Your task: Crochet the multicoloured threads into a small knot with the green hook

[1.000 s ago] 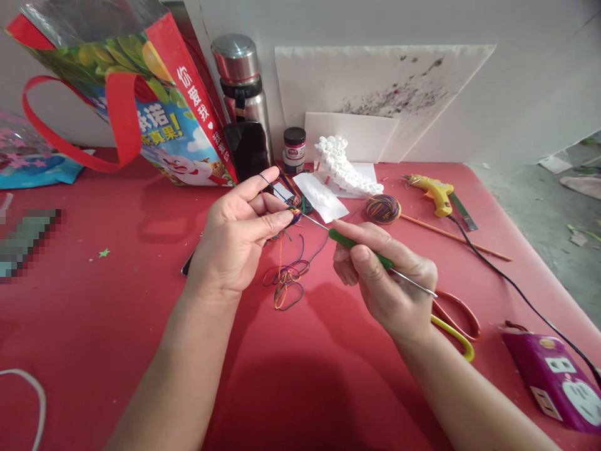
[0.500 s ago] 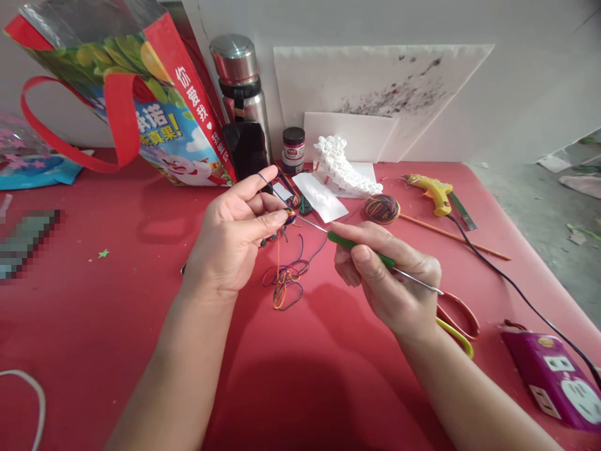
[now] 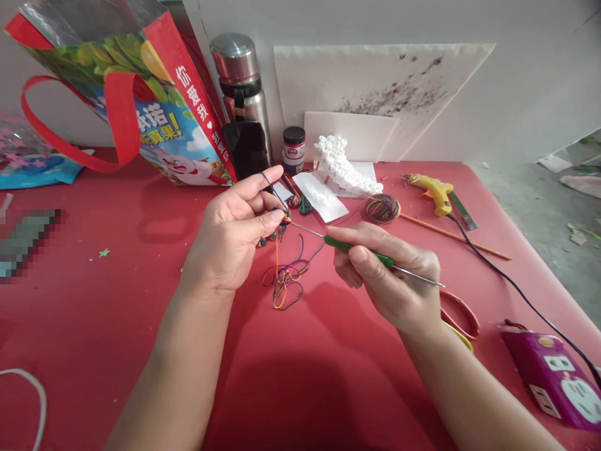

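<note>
My left hand point(image 3: 230, 228) pinches a small multicoloured crochet piece point(image 3: 273, 238) between thumb and fingers, with a dark strand of yarn looped over its raised index finger. Part of the piece is hidden behind the thumb and palm. My right hand point(image 3: 387, 269) is closed around the green handle of a crochet hook point(image 3: 359, 249), whose thin metal shaft reaches left to the piece at my left fingertips. Loose yarn point(image 3: 287, 282) in orange, blue and purple lies in a tangle on the table below. A wound ball of multicoloured yarn point(image 3: 382, 208) rests beyond my right hand.
On the red table point(image 3: 300, 388) stand a shopping bag point(image 3: 164, 125), a steel flask point(image 3: 241, 81), a phone point(image 3: 245, 149) and a jar point(image 3: 293, 149). White rolled flowers point(image 3: 347, 168), a yellow glue gun point(image 3: 432, 191), scissors point(image 3: 462, 313) and a purple power socket point(image 3: 554, 376) are around the right side.
Both hands have shifted slightly to the left, with the hook tip staying at the crochet piece. The hook's rear end now sits a little left of the scissors' handle.
</note>
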Tool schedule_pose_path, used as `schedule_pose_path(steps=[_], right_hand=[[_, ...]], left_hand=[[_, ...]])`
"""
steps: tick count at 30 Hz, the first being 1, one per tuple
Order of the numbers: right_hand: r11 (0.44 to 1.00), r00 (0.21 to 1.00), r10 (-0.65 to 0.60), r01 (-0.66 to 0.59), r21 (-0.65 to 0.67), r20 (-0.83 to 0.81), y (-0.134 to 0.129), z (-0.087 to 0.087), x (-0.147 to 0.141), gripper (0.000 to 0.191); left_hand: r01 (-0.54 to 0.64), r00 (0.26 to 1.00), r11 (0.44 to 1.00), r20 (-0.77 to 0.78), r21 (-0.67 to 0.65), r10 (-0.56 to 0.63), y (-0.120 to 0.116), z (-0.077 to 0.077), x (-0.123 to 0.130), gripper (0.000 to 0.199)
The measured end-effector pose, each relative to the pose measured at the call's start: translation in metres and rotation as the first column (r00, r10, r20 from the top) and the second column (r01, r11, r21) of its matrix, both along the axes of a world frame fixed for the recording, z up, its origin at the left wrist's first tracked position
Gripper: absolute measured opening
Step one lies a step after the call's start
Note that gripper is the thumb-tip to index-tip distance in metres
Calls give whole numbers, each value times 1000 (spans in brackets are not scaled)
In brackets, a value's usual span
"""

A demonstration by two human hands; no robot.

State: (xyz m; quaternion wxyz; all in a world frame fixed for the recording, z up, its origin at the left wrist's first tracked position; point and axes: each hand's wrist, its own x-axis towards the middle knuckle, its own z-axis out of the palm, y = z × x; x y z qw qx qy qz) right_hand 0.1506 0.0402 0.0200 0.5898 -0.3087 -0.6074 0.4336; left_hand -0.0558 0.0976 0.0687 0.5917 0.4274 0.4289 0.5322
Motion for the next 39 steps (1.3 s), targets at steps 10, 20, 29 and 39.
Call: schedule_pose_path(steps=[10,20,29,39], right_hand=[[993,996,60,-66,-97,-64,4,6,5,24],[960,943,89,-167,-226,-320,8,8,0,18],[944,900,-24,-124,-307,-436,10,8,-7,17],[920,857,-5,-198,-338,-516,12,5,-7,16]], left_hand=[[104,993,993,-57,56,-101,0,-2,-5,49],[119,977,993,179,-15,-114,-2,-7,6,48],[90,950,987,310,-133,-45,-15,-9,30,48],[103,966,992,244,-67,-83,-11,-9,24,42]])
